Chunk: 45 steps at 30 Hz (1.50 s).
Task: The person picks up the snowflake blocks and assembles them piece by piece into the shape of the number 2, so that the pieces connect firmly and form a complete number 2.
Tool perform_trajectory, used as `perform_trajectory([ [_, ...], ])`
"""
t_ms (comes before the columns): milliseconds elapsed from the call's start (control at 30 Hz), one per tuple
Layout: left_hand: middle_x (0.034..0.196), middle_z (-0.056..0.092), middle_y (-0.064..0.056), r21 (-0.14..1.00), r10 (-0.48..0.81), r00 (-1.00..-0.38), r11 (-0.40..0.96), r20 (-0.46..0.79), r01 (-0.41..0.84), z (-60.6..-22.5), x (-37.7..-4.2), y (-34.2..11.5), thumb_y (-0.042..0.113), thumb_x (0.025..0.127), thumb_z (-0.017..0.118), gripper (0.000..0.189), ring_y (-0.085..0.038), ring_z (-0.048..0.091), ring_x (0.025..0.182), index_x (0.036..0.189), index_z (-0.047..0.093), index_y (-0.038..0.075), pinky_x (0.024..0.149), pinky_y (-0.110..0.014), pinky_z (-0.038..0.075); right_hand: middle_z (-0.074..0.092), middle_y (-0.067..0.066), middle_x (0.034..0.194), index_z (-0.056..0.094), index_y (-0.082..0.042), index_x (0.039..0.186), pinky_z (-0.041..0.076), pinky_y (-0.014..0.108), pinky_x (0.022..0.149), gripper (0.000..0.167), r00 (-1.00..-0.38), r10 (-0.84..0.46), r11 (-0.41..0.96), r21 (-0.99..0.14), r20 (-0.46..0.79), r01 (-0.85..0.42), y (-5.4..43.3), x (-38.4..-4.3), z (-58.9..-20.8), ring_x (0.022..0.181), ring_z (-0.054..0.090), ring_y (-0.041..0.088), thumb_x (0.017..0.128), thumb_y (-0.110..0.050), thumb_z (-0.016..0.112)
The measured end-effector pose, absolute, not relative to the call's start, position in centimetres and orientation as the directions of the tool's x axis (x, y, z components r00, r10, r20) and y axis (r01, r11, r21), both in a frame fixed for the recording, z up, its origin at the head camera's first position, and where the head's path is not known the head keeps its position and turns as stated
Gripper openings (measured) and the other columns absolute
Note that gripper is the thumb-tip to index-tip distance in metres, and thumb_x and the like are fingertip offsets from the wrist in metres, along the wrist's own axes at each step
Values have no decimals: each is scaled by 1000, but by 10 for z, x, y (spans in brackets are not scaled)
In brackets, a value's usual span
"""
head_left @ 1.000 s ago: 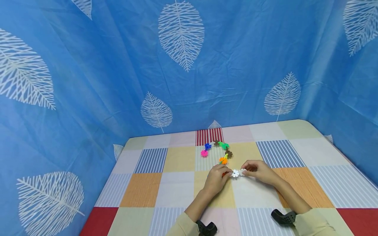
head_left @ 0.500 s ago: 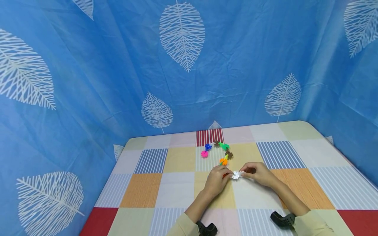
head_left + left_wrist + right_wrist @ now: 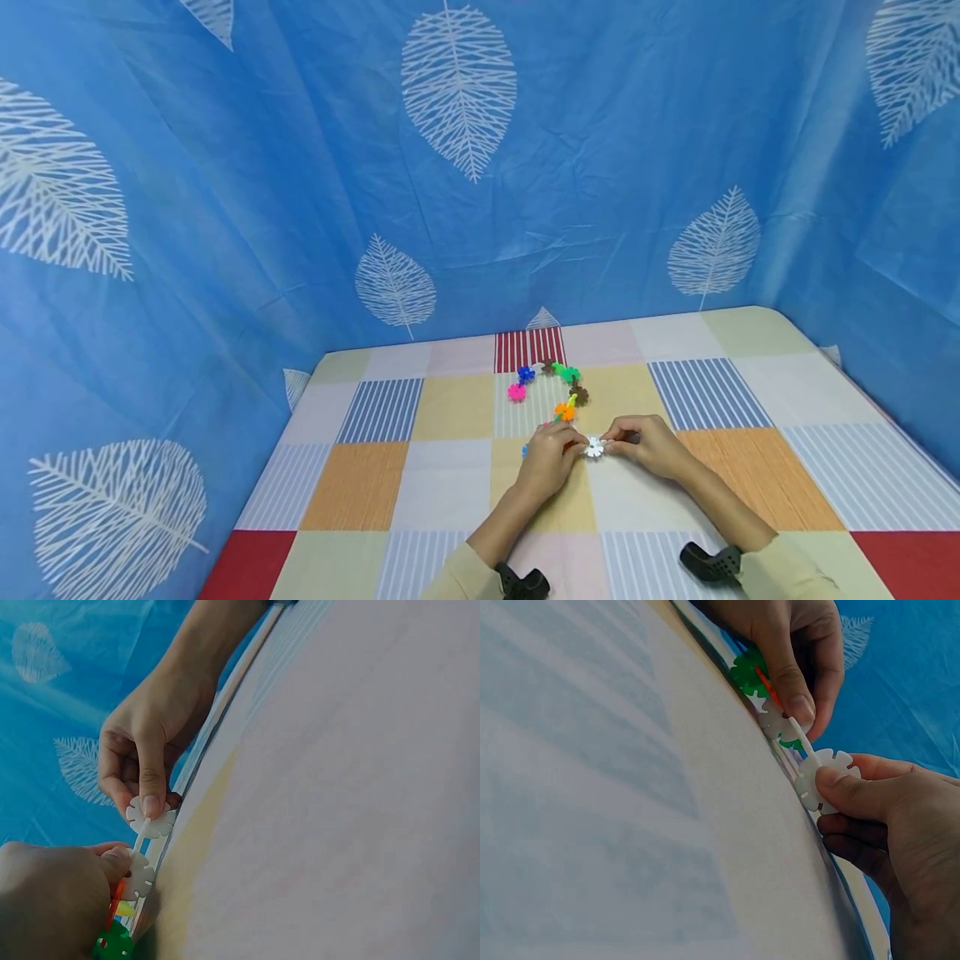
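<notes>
My left hand (image 3: 551, 458) pinches a white notched disc (image 3: 139, 879), a snowflake-style linking piece, between thumb and fingers. A red-orange disc (image 3: 116, 898) seen edge-on and a green disc (image 3: 112, 943) sit beside that hand. My right hand (image 3: 651, 446) grips another white notched disc (image 3: 826, 781) by thumb and fingers. Between the two hands a white disc (image 3: 804, 736) stands edge-on, touching both flat ones. In the head view a white disc (image 3: 594, 447) shows between the fingertips; the pieces under the left fingers are mostly hidden.
Beyond the hands curves a chain of linked discs, with pink (image 3: 517, 392), blue (image 3: 527, 374), brown (image 3: 579, 395), green (image 3: 570, 374) and orange (image 3: 565, 412) ones. A patchwork cloth (image 3: 450, 483) covers the table. Blue leaf-print curtains (image 3: 555, 167) surround it.
My right hand has come slightly nearer to the left, narrowing the gap between them. Less of the white discs shows, and a bit of blue now appears left of the left hand.
</notes>
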<state>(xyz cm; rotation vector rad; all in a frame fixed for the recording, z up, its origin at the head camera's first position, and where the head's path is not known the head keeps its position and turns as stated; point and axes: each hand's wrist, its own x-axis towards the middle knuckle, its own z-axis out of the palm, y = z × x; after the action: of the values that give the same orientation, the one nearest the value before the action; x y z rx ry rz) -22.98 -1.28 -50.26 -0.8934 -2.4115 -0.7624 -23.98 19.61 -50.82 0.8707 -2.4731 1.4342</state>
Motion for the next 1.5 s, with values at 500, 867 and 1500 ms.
perform_trajectory([
  [500,106,57,-3,308,375,-648,653,663,692,-501,-226,-28,19,73,78,29,-20,48,109,100,70,11,96,-32,38,65,11,78,67,-2,85,50,22,59,8,-817,-399,367,-744,416,-558,187,-221,-481,67,59,16,78,2,70],
  [867,90,61,0,355,273,-798,785,537,507,-504,-206,-81,34,72,78,39,-16,51,83,100,69,9,72,-29,43,65,4,76,67,-5,83,47,21,54,10,-824,-364,393,-731,433,-558,185,-219,-480,62,56,15,77,1,71],
  [1500,89,63,1,438,339,-825,722,452,536,-505,-220,-77,32,78,74,31,-14,52,81,99,69,10,72,-25,44,64,5,75,66,-6,78,50,26,61,14,-799,-369,398,-697,474,-597,195,-222,-486,67,57,14,73,4,74],
])
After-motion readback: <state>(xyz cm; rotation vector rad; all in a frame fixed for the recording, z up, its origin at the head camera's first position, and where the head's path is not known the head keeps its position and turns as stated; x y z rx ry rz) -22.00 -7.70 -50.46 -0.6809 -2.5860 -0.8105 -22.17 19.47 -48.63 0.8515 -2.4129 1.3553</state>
